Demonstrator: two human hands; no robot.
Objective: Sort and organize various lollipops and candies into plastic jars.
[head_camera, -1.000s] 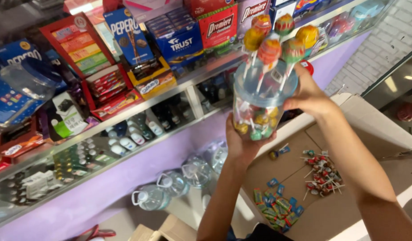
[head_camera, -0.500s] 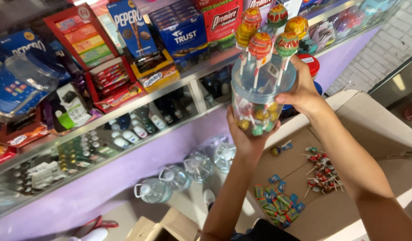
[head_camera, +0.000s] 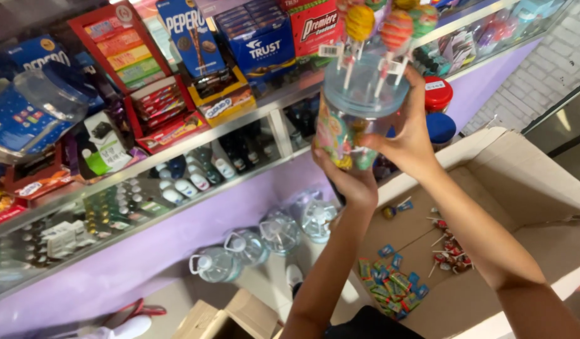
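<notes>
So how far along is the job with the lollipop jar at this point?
Done: the lollipop jar is off the ground, with lollipops standing in its lid. In hand: the left hand supports it from below and the right hand grips its side, level with the glass counter. Left: it rests on nothing yet, and loose sweets lie in the cardboard box.

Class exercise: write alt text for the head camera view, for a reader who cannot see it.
Two bare hands lift a clear plastic lollipop jar toward a glass shop counter: the left hand under its base, the right hand on its side. Below lie an open cardboard box of loose sweets and water jugs.
</notes>
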